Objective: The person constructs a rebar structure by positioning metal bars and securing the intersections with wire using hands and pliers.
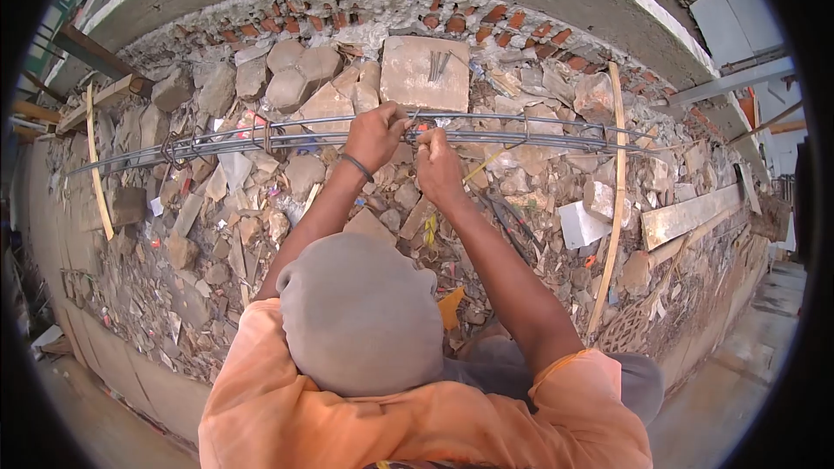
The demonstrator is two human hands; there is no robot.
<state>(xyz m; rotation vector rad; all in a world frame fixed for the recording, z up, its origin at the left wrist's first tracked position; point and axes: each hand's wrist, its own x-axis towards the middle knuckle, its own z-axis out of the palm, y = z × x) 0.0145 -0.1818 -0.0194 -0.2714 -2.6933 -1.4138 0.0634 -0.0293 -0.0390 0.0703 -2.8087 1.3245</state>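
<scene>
Likely heavy, stiff: long thin gray steel bars [486,133], best held mid-length; left hand [375,137] and right hand [440,170] there, fingers bent, exact pinch unclear.

Long grey steel bars [495,136], loosely bundled, stretched across rubble [304,172]; rusty loops [268,135] around bars, left of middle.

Grey cap [360,313], orange short-sleeved shirt [365,426], greyish trousers [638,382], dark left wristband [357,168].
</scene>
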